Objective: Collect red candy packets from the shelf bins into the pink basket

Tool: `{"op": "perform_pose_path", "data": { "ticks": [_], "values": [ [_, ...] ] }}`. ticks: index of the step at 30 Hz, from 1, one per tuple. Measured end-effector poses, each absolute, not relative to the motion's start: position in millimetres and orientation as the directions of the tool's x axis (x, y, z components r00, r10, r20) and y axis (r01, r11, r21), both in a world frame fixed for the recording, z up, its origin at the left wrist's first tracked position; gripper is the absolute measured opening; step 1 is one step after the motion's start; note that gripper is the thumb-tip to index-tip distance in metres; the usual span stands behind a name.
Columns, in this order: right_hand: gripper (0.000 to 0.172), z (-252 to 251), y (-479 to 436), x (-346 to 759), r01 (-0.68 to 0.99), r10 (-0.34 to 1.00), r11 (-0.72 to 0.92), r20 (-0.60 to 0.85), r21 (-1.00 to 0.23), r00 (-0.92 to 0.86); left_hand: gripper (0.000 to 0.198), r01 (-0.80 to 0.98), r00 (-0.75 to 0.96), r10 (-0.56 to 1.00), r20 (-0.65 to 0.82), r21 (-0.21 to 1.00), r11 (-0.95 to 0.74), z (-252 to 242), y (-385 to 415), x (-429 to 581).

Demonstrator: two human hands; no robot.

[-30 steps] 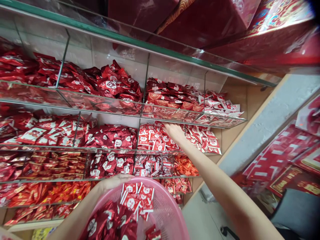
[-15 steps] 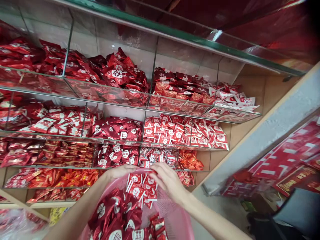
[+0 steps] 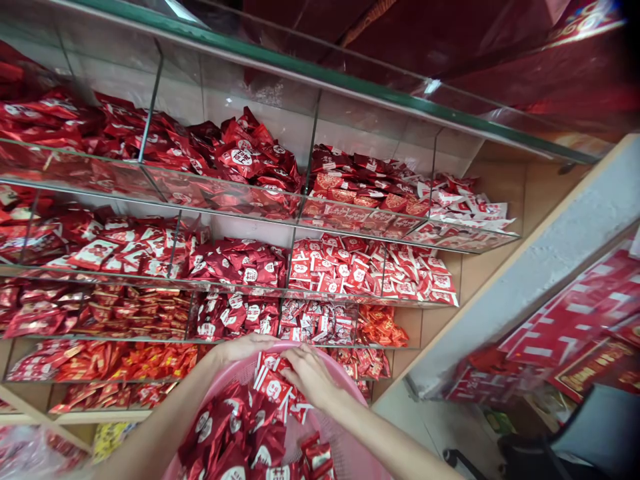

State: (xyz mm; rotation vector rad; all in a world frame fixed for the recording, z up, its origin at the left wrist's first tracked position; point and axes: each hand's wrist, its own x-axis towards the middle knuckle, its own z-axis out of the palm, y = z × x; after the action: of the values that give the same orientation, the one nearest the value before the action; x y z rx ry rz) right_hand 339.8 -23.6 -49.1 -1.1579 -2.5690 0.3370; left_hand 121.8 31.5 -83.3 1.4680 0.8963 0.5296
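Observation:
A pink plastic basket (image 3: 345,393) is below the shelves, at the bottom middle of the view. My left hand (image 3: 245,347) is closed over its far rim. Inside, dark red candy packets (image 3: 220,420) with white round labels fill the left and front. Smaller red-and-white candy packets (image 3: 274,390) lie near the far side. My right hand (image 3: 307,375) is over these smaller packets, fingers apart and touching them. Its fingertips are partly hidden among the packets. A few shiny red packets (image 3: 317,457) sit at the basket's right.
Tiered glass-fronted shelves (image 3: 240,285) hold several sections of red and orange packets. A glass edge (image 3: 320,73) runs across above. On the right are a pale wall post (image 3: 540,267), red goods (image 3: 565,320) and a dark chair (image 3: 590,433).
My right hand has moved from the basket's far rim down and left onto the smaller packets. My left hand stays on the rim. The view has shifted slightly.

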Motion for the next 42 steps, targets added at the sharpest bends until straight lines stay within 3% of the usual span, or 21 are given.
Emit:
{"op": "perform_pose_path", "data": {
  "ticks": [12,23,30,35,38,42],
  "values": [
    [0.033,-49.6,-29.8,323.3,0.674,0.793,0.600,0.212,-0.430,-0.571,0.046,0.160,0.605,0.781,-0.157,0.984,0.074,-82.6,29.0,122.5],
    [0.030,-56.3,-32.0,326.6,0.711,0.776,0.630,0.295,-0.314,-0.558,0.045,0.182,0.595,0.788,-0.158,0.982,0.060,-75.5,26.6,124.6],
    [0.031,22.8,-31.8,364.3,0.581,0.593,0.788,0.503,-0.204,-0.629,0.051,0.230,0.562,0.797,-0.221,0.967,0.106,-63.9,21.1,128.4],
    [0.030,86.7,11.8,403.0,0.636,0.555,0.755,0.671,-0.160,-0.491,0.058,0.238,0.531,0.807,-0.260,0.959,0.153,-63.8,20.2,130.2],
    [0.035,108.2,52.9,422.9,0.742,0.588,0.666,0.669,-0.080,-0.455,0.057,0.260,0.518,0.818,-0.249,0.957,0.127,-70.0,22.7,127.4],
    [0.043,120.8,93.8,435.3,0.803,0.675,0.596,0.536,0.008,-0.506,0.055,0.215,0.506,0.832,-0.227,0.967,0.134,-74.8,24.1,124.6]
  ]
}}
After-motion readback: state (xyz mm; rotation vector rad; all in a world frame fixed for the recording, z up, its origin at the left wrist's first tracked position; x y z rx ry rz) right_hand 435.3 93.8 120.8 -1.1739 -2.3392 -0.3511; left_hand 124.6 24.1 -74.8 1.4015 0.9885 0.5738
